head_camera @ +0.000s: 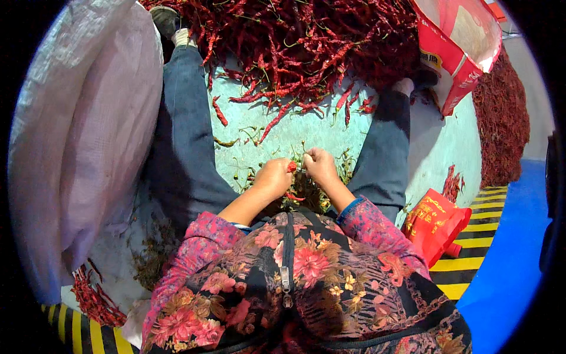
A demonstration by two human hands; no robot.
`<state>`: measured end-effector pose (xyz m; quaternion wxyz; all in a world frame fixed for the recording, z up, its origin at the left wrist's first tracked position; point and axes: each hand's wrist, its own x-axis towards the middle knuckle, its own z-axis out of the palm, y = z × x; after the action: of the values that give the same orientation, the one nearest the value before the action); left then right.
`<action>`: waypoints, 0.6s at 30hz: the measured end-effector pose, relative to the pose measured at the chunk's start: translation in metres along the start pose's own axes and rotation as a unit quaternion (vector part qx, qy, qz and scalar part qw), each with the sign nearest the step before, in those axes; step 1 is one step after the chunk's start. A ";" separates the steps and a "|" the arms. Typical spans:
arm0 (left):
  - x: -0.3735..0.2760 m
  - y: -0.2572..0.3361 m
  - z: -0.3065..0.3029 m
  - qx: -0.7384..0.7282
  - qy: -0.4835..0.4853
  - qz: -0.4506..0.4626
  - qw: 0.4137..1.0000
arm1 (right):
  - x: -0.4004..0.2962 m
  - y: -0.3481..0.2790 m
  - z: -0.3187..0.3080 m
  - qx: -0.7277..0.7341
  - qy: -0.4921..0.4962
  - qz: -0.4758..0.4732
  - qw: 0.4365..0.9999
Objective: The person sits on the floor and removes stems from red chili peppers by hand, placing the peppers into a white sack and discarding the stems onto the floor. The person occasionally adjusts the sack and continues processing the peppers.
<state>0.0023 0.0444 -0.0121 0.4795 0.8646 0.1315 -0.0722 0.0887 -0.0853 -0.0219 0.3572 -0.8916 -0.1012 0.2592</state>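
Note:
My left hand is closed around a dried red chili pepper, and its red end shows beside my thumb. Close by on the right, my right hand has its thumb and forefinger pinched together. A thin stem shows at those fingertips; whether they grip it is hard to tell. Loose chili stems lie on the pale green floor around and below both hands. Beyond them spreads a large heap of dried red chilies, with a few single chilies lying nearer to me.
A tall whitish woven sack stands at my left. At the far right leans a red-and-white sack, with another chili heap behind it. A red plastic bag lies by my right leg, near yellow-and-black floor stripes.

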 end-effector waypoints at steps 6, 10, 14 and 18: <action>0.007 -0.001 -0.012 -0.163 0.050 -0.035 0.985 | 0.083 -0.038 0.002 -0.229 0.061 -0.275 0.932; 0.012 -0.004 -0.009 -0.217 0.060 -0.043 0.973 | 0.120 -0.046 0.003 -0.394 0.040 -0.258 0.881; 0.012 0.002 -0.022 -0.088 0.165 0.055 0.981 | 0.086 -0.042 -0.003 -0.339 -0.040 -0.343 0.875; 0.009 0.004 -0.020 0.082 0.212 0.204 0.952 | 0.024 -0.025 -0.012 -0.179 -0.091 -0.335 0.921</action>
<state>0.0123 0.0613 -0.0008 0.3723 0.9048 0.0448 0.2018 0.1158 -0.0656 -0.0069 0.2472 -0.8274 -0.4703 0.1818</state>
